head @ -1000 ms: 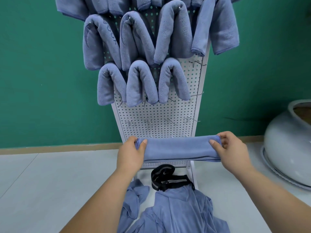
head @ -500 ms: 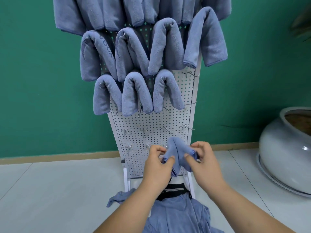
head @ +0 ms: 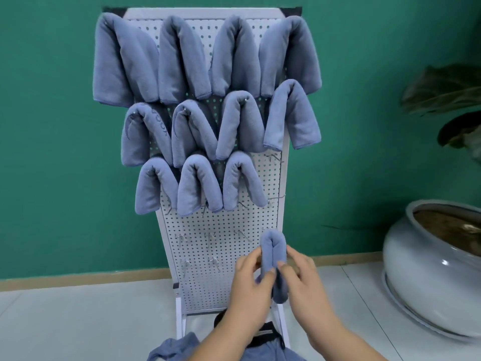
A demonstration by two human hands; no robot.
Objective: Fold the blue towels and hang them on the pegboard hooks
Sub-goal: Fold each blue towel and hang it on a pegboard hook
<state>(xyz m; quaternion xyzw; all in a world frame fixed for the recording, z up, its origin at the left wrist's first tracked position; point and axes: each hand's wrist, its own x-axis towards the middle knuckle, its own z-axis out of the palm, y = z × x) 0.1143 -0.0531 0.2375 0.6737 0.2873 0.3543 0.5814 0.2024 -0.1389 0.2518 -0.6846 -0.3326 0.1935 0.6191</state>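
Now left hand and right hand pinch the doubled towel before the pegboard; a slack grip or missed hook would let it unfold.

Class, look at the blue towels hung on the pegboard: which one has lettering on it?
The leftmost towel in the second row: letters run down its right half; no other hung towel shows any.

You face a teal-green wall, evenly lit, with a tan baseboard along its foot. Below lies a pale tiled floor. On your right a big white glazed planter holds brown soil, with blurred dark leaves above it.
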